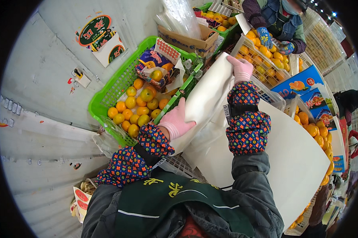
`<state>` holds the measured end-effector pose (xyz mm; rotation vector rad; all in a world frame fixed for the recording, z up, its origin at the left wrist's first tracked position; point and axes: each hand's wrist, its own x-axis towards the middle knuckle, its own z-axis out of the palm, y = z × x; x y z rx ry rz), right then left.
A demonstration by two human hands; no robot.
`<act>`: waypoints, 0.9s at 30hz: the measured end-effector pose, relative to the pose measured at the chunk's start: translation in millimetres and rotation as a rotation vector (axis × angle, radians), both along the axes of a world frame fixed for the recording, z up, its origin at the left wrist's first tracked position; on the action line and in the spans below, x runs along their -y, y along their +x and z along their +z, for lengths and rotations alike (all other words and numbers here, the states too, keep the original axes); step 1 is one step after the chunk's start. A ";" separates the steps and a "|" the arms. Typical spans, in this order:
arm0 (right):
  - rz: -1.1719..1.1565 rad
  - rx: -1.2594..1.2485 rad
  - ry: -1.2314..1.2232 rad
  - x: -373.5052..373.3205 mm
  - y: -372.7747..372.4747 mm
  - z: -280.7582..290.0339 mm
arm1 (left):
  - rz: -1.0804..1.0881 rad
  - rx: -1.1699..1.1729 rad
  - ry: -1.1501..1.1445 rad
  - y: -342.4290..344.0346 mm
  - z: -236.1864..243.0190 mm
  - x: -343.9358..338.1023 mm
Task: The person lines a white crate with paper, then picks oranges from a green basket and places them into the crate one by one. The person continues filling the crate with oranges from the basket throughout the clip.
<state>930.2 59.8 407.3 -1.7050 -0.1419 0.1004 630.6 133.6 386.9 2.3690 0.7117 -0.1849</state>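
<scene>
Both my hands wear pink gloves, with flower-patterned sleeves above the wrists. A long white sheet (206, 95), curved along its length, lies slantwise between them. My right hand (241, 69) is closed on its far end. Lower down, my left hand (176, 120) grips its left edge, with thumb and forefinger spread apart and the other fingers partly hidden. Left of the sheet stands a green plastic crate (103, 93) with several oranges (141, 101) and a purple printed bag (153, 61) in it. A larger white board (290, 146) lies to the right.
A cardboard box (187, 41) with clear plastic bags (179, 18) stands beyond the crate. At the far right, a co-worker's gloved hands (274, 43) are over a crate of oranges (262, 59). Blue printed cartons (302, 83) and more oranges (322, 135) line the right. A pale wall (48, 79) bounds the left.
</scene>
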 end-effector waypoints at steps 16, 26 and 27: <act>-0.086 0.100 0.056 -10.1 -9.6 -22.8 | -0.030 0.019 -0.021 34.6 11.6 -9.5; -0.008 0.017 0.349 1.7 -10.2 -39.6 | -0.081 0.163 0.272 32.3 -0.1 10.8; -0.040 0.045 0.225 -4.2 -6.7 -44.4 | -0.083 0.122 0.162 36.4 -5.4 6.7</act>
